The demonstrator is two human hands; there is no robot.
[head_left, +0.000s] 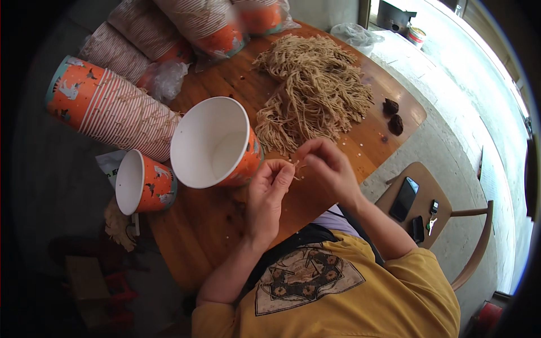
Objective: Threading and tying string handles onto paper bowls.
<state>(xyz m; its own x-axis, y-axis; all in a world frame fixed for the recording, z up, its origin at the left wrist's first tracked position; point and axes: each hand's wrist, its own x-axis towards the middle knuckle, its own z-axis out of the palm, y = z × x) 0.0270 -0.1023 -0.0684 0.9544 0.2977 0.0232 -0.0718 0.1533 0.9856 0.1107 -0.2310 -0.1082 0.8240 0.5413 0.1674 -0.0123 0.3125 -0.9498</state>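
Over the wooden table (191, 242), my left hand (267, 194) is closed, thumb against the forefinger, on a thin pale strand (298, 167). Close beside it, my right hand (329, 169) is curled with its fingertips drawn together; blur hides what they pinch. Just beyond both hands lies a big heap of tan, twisted cords (315, 84). A large paper tub (211, 138), white inside and orange with printed animals outside, leans with its mouth toward me, left of my left hand. No cords show inside it.
A smaller orange tub (155, 183) and long nested stacks of tubs (127, 110) crowd the left side. Two dark lumps (396, 125) sit near the table's right edge. A chair (437, 174) at the right carries a phone (404, 199) and keys (431, 223).
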